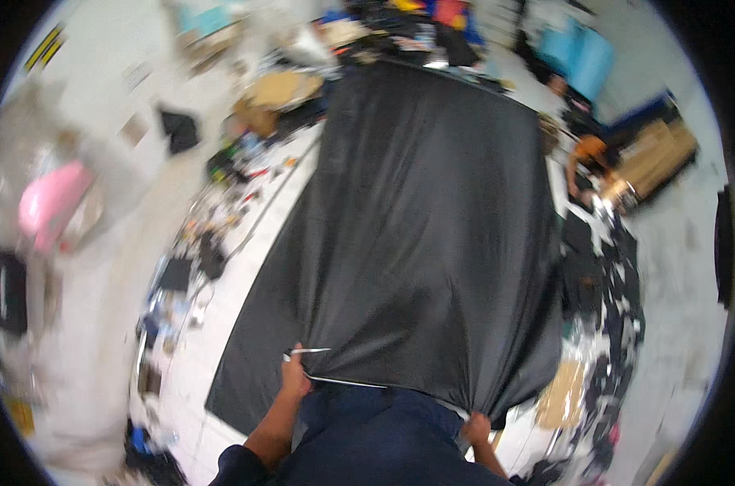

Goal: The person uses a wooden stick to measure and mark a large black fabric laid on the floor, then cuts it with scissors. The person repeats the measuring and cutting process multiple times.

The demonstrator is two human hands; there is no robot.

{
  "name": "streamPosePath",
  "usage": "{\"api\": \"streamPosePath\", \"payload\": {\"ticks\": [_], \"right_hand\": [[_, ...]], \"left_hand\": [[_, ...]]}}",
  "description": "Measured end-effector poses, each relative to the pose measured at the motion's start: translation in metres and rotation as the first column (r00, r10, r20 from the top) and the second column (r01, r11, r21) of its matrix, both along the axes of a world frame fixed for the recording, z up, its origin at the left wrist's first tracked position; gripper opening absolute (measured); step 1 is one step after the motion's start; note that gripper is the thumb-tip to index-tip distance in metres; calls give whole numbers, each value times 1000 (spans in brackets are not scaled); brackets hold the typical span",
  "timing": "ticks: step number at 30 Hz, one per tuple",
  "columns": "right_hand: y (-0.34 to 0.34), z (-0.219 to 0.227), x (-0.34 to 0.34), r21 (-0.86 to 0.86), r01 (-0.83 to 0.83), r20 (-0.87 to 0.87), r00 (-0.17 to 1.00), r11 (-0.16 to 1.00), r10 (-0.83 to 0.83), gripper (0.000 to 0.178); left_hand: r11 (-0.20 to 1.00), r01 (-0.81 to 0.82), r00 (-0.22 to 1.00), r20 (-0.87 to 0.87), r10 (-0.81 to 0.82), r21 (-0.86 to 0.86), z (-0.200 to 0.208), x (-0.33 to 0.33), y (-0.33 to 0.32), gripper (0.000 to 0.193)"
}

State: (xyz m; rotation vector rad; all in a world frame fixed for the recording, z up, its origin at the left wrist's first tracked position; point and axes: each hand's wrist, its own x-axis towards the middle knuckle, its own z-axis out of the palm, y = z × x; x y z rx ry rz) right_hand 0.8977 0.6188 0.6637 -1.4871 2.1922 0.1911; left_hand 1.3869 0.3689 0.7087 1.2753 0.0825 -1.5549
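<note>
The step in hand seems to be holding a broad black cloth (432, 211) taut by its near edge; it lies over a white surface (250, 263), running from the person's waist to the far clutter. The right hand (477, 429) is closed on a bunched part of that edge, with folds fanning out from it. The left hand (297, 379) also looks closed on the cloth, beside a slim pale strip (312, 350), perhaps a blade, too blurred to tell. A next move would likely call for level tension between both hands, easing the folds, with the strip kept off the cloth. Small clutter (242, 174) lines the left side, and black scraps (610, 348) and clear plastic (576, 348) sit near the right edge, where a sideways sweep could snag. Towards the upper right, a co-worker in orange (590, 151) is beside cardboard (655, 162), close to the far right corner; blue rolls (578, 57) stand beyond. A pink bundle (55, 202) lies well apart on the left.
</note>
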Motion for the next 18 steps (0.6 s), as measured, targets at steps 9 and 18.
{"api": "streamPosePath", "payload": {"ticks": [9, 18], "right_hand": [[69, -10, -122, 254, -170, -23, 983, 952, 181, 54], [12, 59, -115, 379, -232, -37, 963, 896, 266, 59]], "left_hand": [[1000, -6, 977, 212, 3, 14, 38, -28, 105, 53], [977, -94, 925, 345, 157, -192, 7, -71, 137, 55]]}}
